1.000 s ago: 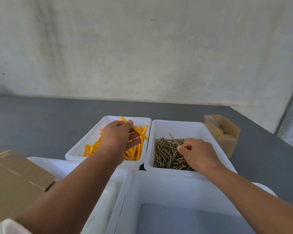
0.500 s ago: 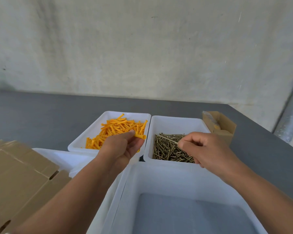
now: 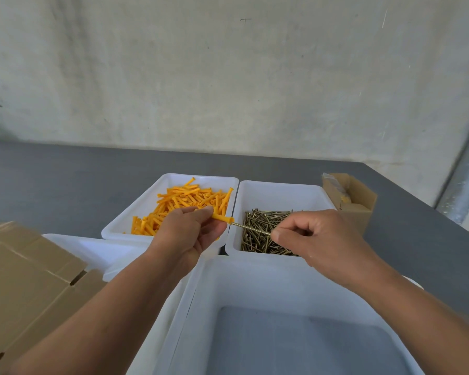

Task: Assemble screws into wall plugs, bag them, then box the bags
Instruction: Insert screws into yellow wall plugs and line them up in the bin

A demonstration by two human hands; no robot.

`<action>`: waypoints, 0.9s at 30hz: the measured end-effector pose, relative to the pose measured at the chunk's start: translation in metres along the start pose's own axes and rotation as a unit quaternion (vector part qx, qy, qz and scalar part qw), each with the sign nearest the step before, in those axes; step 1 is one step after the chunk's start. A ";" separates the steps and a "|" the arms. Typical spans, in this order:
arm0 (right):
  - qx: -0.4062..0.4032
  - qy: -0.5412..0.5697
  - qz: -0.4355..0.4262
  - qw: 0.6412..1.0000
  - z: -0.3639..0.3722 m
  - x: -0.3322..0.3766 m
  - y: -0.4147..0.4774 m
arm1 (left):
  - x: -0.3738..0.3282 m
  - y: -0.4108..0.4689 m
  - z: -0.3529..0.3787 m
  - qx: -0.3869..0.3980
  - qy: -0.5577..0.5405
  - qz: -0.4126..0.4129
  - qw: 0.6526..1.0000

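Running nearly level, the screw (image 3: 251,227) points left at the orange wall plug (image 3: 222,218) the left hand (image 3: 190,234) pinches; the right hand (image 3: 322,236) pinches its other end.

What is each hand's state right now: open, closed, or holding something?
Left hand: pinches an orange wall plug.
Right hand: pinches a screw, tip at the plug.

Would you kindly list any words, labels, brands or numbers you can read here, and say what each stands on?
No text can be read anywhere.
The small cardboard box, the flat cardboard and the white trays show only plain surfaces.
The bag in the small cardboard box is too blurred to tell.
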State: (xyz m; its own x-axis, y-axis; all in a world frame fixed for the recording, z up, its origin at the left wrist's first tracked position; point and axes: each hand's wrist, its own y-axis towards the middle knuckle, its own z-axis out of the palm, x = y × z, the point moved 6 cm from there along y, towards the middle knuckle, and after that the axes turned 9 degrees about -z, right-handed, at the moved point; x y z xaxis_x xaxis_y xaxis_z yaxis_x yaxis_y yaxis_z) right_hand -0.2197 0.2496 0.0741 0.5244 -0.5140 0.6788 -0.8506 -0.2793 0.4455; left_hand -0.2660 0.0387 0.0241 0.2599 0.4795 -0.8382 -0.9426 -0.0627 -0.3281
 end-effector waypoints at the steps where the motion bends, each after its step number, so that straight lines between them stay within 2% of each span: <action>1: -0.002 -0.006 0.001 1.000 0.000 0.000 0.000 | 0.000 0.000 0.000 0.003 0.000 0.001 1.000; 13: -0.007 -0.055 0.019 0.998 0.000 -0.004 -0.001 | 0.002 0.000 0.002 -0.014 0.030 0.028 0.999; 27: 0.043 -0.058 0.061 0.995 0.004 -0.016 -0.003 | 0.003 -0.005 0.007 0.000 0.055 0.032 0.998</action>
State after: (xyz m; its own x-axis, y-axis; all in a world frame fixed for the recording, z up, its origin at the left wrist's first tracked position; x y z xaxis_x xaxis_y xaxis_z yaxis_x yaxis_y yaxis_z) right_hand -0.2257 0.2553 0.0597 0.4125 -0.6373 0.6509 -0.9108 -0.2751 0.3079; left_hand -0.2622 0.0468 0.0263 0.2202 0.3759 -0.9001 -0.9580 -0.0906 -0.2722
